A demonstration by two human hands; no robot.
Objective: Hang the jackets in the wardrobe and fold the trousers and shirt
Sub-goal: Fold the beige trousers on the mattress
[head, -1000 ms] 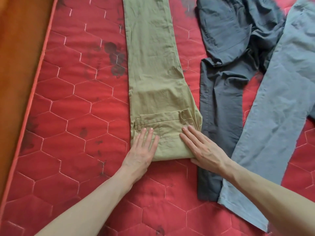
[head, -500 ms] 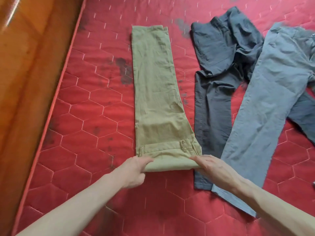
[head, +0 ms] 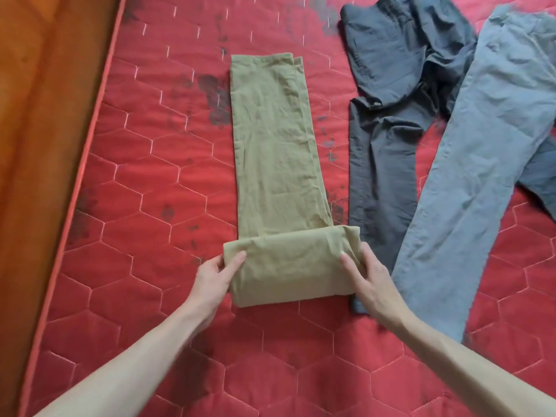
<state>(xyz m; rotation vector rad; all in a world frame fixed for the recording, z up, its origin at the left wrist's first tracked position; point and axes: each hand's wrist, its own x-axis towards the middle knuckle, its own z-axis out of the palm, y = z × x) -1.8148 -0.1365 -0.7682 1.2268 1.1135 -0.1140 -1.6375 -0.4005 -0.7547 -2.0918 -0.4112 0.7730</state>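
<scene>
Olive-green trousers [head: 272, 139] lie lengthwise on the red quilted mattress [head: 144, 182], legs stacked and pointing away from me. Their near end is turned over into a thick flat fold [head: 288, 263]. My left hand [head: 215, 276] grips the fold's left edge, thumb on top and fingers underneath. My right hand [head: 371, 275] grips the fold's right edge the same way. To the right lie dark grey trousers [head: 382, 139], crumpled at the top, and light blue-grey trousers [head: 478, 164] that overlap them.
A polished wooden bed frame [head: 33, 152] runs along the mattress's left edge. Dark stains mark the mattress near the olive trousers. Another dark garment [head: 541, 176] pokes out at the right edge under the blue-grey pair.
Both hands went from lying flat on the waistband to gripping its sides, then turned that end over onto the legs. The waistband and pocket are now hidden inside the fold.
</scene>
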